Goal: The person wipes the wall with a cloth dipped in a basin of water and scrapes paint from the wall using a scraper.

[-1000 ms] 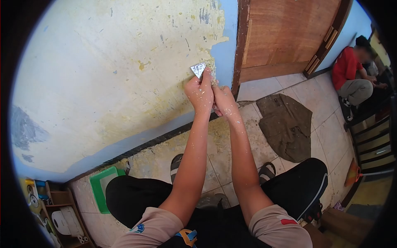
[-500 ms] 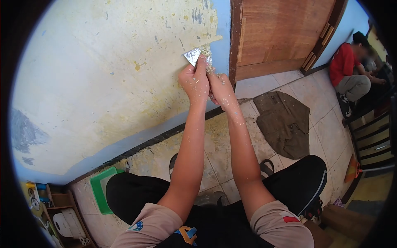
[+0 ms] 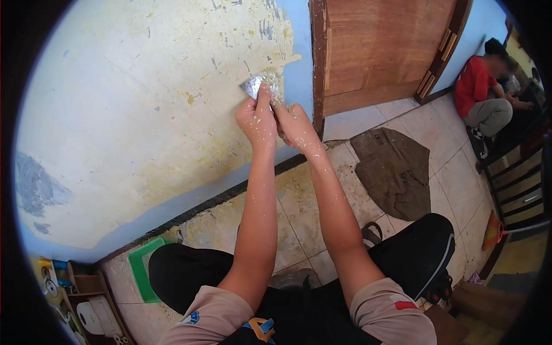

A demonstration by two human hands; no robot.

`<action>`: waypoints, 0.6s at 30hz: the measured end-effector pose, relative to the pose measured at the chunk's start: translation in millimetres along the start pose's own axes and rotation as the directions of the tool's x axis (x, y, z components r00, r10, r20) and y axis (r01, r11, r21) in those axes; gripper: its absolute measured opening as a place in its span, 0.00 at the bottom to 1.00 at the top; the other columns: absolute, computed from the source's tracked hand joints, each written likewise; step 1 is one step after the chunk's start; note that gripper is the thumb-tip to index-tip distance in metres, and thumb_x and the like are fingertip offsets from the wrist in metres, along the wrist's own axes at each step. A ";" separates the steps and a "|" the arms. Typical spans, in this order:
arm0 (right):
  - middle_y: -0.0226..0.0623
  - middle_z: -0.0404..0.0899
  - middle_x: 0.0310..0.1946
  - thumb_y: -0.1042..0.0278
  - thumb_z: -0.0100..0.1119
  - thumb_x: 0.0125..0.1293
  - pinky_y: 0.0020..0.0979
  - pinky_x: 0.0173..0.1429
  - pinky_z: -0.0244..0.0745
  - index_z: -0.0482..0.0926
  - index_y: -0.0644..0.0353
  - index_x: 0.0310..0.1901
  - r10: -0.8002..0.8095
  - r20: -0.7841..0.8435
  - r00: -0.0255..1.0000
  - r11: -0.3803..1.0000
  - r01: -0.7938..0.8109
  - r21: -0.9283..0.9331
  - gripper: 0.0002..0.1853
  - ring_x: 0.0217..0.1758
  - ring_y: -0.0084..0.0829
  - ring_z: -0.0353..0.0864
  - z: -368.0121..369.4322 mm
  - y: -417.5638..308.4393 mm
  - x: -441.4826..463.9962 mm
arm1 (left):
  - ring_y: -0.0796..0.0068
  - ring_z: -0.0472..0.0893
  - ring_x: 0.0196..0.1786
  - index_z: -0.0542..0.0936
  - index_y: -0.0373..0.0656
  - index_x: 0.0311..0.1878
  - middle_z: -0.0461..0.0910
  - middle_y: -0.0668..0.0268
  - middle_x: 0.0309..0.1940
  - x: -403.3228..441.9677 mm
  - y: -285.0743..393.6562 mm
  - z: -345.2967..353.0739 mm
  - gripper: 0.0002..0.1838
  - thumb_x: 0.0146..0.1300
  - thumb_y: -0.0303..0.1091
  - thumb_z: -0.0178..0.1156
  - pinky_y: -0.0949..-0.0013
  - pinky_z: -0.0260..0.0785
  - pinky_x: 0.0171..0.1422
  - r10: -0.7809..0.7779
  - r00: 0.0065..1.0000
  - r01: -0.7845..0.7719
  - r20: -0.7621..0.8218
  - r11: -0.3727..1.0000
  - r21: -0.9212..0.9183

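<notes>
Clock directions are from the hands, 12 = top of view. Left hand [image 3: 257, 122] closed on a metal scraper [image 3: 252, 87], thumb up along the blade. Right hand [image 3: 296, 127] also closed on it, pressed beside the left at 3; handle hidden by fingers. Blade sits at 11, at the wall [image 3: 144, 109], flakes bunched on its right side. Pale flecks on both hands and forearms. Wall is patchy cream/yellow, blue strip at 1. Brown wooden door [image 3: 385, 52] at 1–2. Brown cloth [image 3: 397, 178] flat on tiled floor [image 3: 296, 221] at 4. Sandal [image 3: 372, 232] at 4–5. Green tray [image 3: 138, 269] at 7–8, shelf [image 3: 88, 284] past it at 8. Person in red top [image 3: 474, 81] crouched at 2–3, well apart. Dark slatted furniture [image 3: 522, 185] at 3–4.
</notes>
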State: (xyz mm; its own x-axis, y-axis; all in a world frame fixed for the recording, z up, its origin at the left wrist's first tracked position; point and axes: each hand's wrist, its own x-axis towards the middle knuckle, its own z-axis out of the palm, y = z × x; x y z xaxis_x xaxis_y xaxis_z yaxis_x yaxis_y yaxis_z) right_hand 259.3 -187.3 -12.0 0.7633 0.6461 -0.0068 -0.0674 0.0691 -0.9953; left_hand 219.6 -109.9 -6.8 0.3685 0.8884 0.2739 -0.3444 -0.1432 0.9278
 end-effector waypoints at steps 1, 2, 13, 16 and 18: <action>0.28 0.64 0.10 0.51 0.49 0.75 0.28 0.13 0.48 0.69 0.59 0.16 -0.036 0.029 0.999 0.999 0.036 0.005 0.28 0.09 0.20 0.57 1.5 -13.6 -1.0 | 0.86 0.65 0.21 0.82 0.33 0.23 0.72 0.74 0.14 1.6 12.5 1.0 0.22 0.68 0.41 0.68 0.72 0.56 0.25 -0.012 1.000 0.012 -0.004 1.000 0.006; 0.28 0.64 0.10 0.53 0.49 0.74 0.28 0.14 0.47 0.69 0.59 0.16 -0.052 0.029 0.998 0.998 0.051 0.020 0.27 0.09 0.20 0.57 2.7 -23.6 -1.4 | 0.86 0.65 0.21 0.83 0.33 0.24 0.72 0.74 0.14 5.9 26.9 4.0 0.21 0.68 0.41 0.68 0.72 0.56 0.25 0.012 1.000 -0.012 0.015 1.000 0.004; 0.28 0.65 0.11 0.43 0.51 0.75 0.28 0.14 0.52 0.69 0.59 0.18 0.110 -0.012 0.994 0.981 -0.107 0.162 0.31 0.10 0.21 0.60 5.8 23.6 -19.9 | 0.85 0.67 0.22 0.83 0.30 0.27 0.75 0.71 0.16 -10.6 -12.7 -13.2 0.21 0.68 0.41 0.67 0.70 0.61 0.28 -0.011 0.995 -0.007 0.098 0.983 0.182; 0.26 0.61 0.11 0.46 0.49 0.76 0.27 0.13 0.50 0.67 0.57 0.17 0.139 -0.015 0.990 0.979 -0.135 0.153 0.30 0.09 0.20 0.57 4.4 18.4 -22.7 | 0.86 0.67 0.23 0.83 0.30 0.27 0.75 0.71 0.16 -11.2 -11.7 -11.8 0.20 0.68 0.40 0.67 0.70 0.62 0.28 -0.018 0.994 0.000 0.106 0.987 0.161; 0.24 0.59 0.10 0.49 0.47 0.76 0.26 0.13 0.47 0.65 0.55 0.16 0.147 -0.008 0.989 0.979 -0.144 0.142 0.29 0.09 0.18 0.54 4.2 13.3 -23.3 | 0.85 0.67 0.22 0.83 0.30 0.27 0.75 0.71 0.16 -11.2 -8.8 -10.2 0.20 0.67 0.40 0.67 0.69 0.62 0.28 -0.005 0.994 -0.013 0.107 0.985 0.172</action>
State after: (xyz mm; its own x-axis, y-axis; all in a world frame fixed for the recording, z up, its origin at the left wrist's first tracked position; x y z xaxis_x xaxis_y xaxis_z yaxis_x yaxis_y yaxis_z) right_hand 237.9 -198.2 -24.6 0.7501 0.6433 -0.1536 -0.2673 0.0825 -0.9601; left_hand 209.7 -114.1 -20.6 0.4601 0.8376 0.2946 -0.1955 -0.2281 0.9538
